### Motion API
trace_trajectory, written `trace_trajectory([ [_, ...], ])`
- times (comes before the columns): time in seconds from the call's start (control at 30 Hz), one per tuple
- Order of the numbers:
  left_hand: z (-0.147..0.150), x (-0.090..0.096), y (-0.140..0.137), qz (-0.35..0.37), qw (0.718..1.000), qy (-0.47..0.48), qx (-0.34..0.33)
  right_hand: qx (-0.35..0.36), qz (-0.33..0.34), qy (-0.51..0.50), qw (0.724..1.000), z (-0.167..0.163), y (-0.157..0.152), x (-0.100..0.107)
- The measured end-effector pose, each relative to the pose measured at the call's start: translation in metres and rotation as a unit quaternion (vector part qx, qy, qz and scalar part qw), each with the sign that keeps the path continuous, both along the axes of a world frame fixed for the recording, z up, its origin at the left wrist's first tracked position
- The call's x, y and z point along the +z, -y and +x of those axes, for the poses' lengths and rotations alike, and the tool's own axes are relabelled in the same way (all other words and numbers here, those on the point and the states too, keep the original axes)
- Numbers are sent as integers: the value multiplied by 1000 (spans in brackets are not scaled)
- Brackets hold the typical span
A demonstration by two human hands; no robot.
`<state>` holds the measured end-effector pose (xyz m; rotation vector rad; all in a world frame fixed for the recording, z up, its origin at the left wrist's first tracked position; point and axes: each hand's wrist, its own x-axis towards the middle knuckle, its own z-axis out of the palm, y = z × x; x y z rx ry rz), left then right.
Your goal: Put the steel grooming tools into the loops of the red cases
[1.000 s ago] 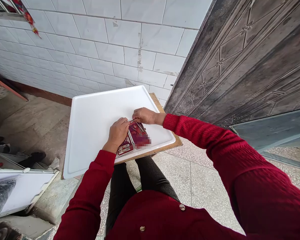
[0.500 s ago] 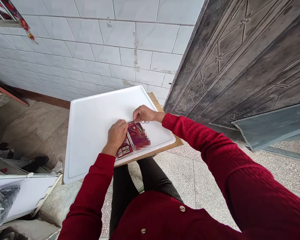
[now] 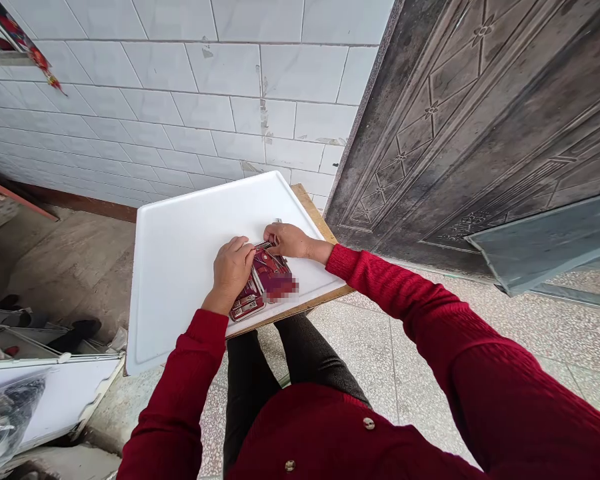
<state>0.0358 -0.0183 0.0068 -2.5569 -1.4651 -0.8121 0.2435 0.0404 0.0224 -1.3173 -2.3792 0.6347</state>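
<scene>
An open manicure case (image 3: pixel 276 269) with a dark red lining lies near the front edge of a white board (image 3: pixel 180 253). Small metal tools (image 3: pixel 245 307) sit in its left half, and others show in the right half. My left hand (image 3: pixel 230 272) rests over the case's left side, its fingers bent around the far edge. At the far right corner, my right hand (image 3: pixel 291 241) is pinched low over the case. A small pale tip (image 3: pixel 279 221) sticks out just beyond my right fingers. What those fingers hold is hidden. Part of the case is blurred out.
Under the white board, a wooden tabletop (image 3: pixel 307 200) juts out on the right. A tiled wall (image 3: pixel 220 87) stands behind, and a dark embossed door (image 3: pixel 430 133) is at right. A white box-like thing (image 3: pixel 55 393) and clutter lie on the floor at left.
My right hand has come slightly lower and turned over the case's corner. The scissor loops seen beside it are now out of sight, and a pale tip shows beyond the fingers.
</scene>
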Motion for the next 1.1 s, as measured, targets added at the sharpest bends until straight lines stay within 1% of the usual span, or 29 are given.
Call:
trace_trajectory([
  [0.1, 7, 0, -4, -7, 1000, -24, 3, -17, -1, 14, 1000, -4, 4, 1],
  [0.2, 13, -2, -7, -16, 999, -32, 14, -39, -7, -2, 999, -6, 8, 1],
  [0.33, 14, -3, -6, -18, 999, -18, 24, -91, 4, -79, 993, -5, 16, -6],
  [0.4, 15, -3, -4, -19, 999, -7, 31, -105, 0, -125, 987, -2, 19, -11],
  [0.53, 15, -3, -2, -21, 999, 10, 43, -102, -35, -197, 975, 4, 17, -22],
  [0.73, 16, -7, -3, -23, 998, 27, 50, -97, -58, -254, 961, 4, 7, -35],
  [0.9, 16, -7, -4, -32, 998, 39, 46, -84, -98, -287, 949, 2, 4, -36],
  [1.1, 16, -6, -9, -55, 997, 40, 33, -47, -105, -309, 944, 2, 4, -33],
])
